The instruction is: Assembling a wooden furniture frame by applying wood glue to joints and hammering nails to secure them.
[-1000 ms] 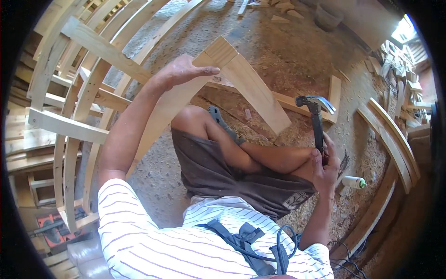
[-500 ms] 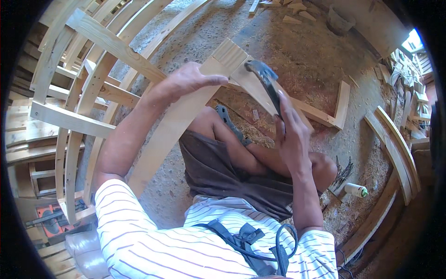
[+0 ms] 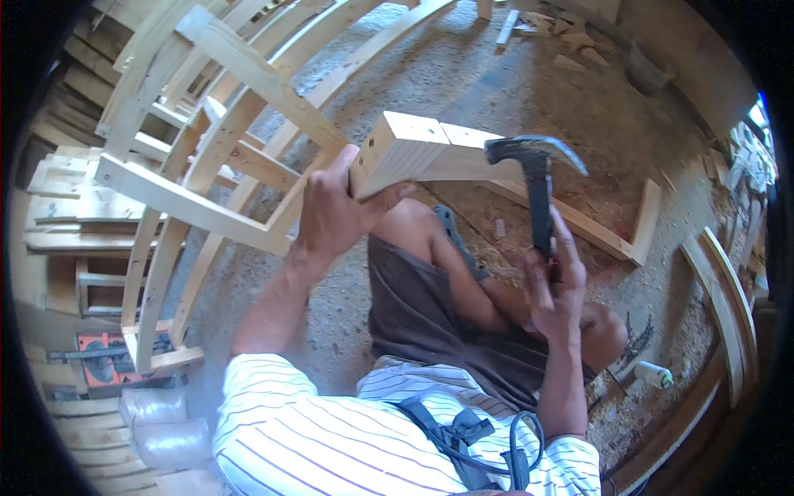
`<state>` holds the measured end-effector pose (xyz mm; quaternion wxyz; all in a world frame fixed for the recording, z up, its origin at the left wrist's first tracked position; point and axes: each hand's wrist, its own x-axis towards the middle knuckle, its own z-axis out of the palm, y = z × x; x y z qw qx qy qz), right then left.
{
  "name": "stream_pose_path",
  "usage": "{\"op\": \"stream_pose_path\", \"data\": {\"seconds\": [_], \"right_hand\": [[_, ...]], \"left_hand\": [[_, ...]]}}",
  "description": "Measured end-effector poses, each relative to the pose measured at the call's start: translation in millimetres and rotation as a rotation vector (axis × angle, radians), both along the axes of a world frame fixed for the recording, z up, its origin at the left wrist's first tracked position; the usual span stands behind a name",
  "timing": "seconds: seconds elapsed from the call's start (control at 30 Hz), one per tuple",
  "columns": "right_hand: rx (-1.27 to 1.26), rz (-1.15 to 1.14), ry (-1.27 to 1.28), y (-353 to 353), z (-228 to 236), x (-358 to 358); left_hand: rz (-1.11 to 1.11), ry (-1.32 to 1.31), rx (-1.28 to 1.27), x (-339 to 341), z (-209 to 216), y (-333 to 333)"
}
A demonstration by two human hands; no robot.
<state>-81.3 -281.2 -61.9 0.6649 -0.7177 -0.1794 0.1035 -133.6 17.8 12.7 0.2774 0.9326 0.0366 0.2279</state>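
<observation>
- Looking down through the head view, we see our left hand [image 3: 339, 211] gripping one end of a joined wooden piece [image 3: 405, 157], thumb reaching under its lower edge and fingers against its left end.
- We hold this piece raised just beyond our bent legs [image 3: 442, 273]; dark holes mark its end face, and a seam crosses its top.
- Our right hand [image 3: 558, 285] is closed around the black handle of a claw hammer [image 3: 538, 182], head up, claw toward the right.
- The hammer head overlaps the piece's right part in view; we cannot tell whether they touch.
- To our left stands a curved wooden frame [image 3: 186, 202], with a red-and-black case [image 3: 101, 357] near its lower end.
- Beyond our right hand, joined boards [image 3: 591, 227] lie on the ground.
- To our right, a white bottle with a green cap [image 3: 652, 374] lies near two curved boards [image 3: 719, 306].
- Farther ahead, we see wood offcuts [image 3: 575, 40] and a bucket [image 3: 647, 73].
</observation>
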Motion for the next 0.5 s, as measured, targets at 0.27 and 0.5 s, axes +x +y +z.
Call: {"op": "stream_pose_path", "data": {"seconds": [0.27, 0.5], "right_hand": [[-0.042, 0.112, -0.491, 32, 51, -10], [-0.038, 0.23, -0.711, 45, 89, -30]], "left_hand": [[0.166, -0.172, -0.084, -70, 41, -12], [0.289, -0.485, 0.06, -78, 52, -27]]}}
